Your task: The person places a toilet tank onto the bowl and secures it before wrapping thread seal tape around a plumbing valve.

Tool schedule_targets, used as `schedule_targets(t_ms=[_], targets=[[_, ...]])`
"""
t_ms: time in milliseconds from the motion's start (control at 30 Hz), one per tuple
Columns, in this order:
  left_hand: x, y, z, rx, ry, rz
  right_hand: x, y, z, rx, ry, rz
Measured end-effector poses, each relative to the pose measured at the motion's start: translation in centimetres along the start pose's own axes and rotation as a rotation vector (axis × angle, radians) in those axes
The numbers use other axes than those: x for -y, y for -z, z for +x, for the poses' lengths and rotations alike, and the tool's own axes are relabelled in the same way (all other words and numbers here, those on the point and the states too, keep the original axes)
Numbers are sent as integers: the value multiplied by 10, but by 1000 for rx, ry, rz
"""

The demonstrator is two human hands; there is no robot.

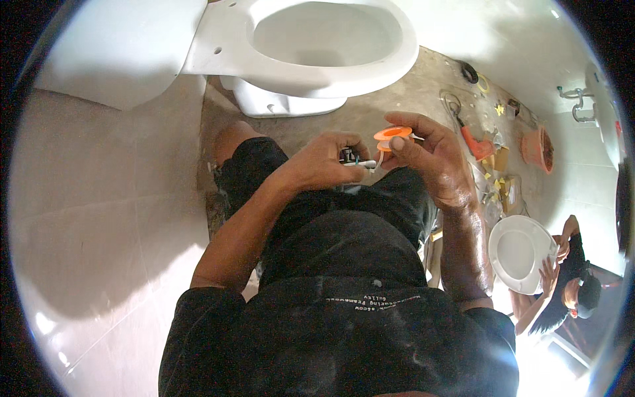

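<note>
My right hand pinches a small orange spool of white thread seal tape between thumb and fingers. A short white strip of the tape runs down from the spool toward my left hand. That hand is closed around a small white and dark fitting, with a bit of green on it; its exact kind is partly hidden by the fingers. Both hands meet in front of my lap, above my dark shorts. Just beyond them stands a white toilet bowl without a seat, its rim bare.
A white tank is at the upper left, beside a tiled wall. Right of me on the floor lie an orange-handled tool, scraps and an orange bucket. Another person holds a white toilet seat at the right.
</note>
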State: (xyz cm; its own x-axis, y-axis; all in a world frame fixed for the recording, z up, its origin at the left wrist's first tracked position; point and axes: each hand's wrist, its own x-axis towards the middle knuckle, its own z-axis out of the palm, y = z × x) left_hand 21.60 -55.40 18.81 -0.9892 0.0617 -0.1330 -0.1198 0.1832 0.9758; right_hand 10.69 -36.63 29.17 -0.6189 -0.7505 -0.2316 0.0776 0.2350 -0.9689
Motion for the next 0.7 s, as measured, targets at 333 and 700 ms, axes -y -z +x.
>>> schedule_targets(t_ms=[333,700], targets=[[-3,-5,-2,24,17,52,-14,1,4,-35,0,58],[6,-6,-2,-80,45,32,-5,-1,-10,-55,-10,89]])
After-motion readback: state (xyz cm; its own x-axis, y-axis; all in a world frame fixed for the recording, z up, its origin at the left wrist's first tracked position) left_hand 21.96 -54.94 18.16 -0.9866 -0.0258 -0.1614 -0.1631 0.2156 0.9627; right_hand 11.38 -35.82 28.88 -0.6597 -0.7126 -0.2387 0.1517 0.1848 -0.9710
